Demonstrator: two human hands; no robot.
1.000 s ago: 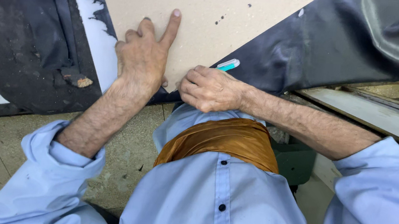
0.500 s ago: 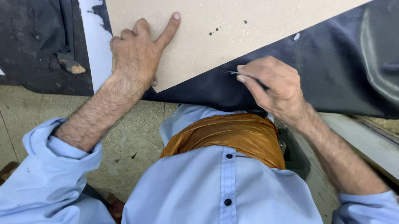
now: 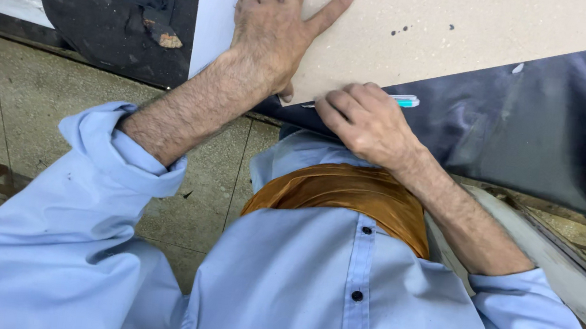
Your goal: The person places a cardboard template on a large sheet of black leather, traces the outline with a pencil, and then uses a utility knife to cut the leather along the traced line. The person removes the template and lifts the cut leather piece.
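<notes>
The pale board (image 3: 455, 36), flat, matt and speckled with a few dark dots, is lying on the dark, worn surface (image 3: 554, 135). The left hand (image 3: 278, 34) is still pressing flat on the board's near corner, forefinger stretched out. The right hand (image 3: 368, 121) has slid back along the board's lower edge toward that corner, curled around a slim teal-tipped pen (image 3: 402, 100), so marking is continuing there.

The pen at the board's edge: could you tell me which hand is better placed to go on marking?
Right, probably: the right hand holds the pen at the board edge, while the left hand lies flat on it.
</notes>
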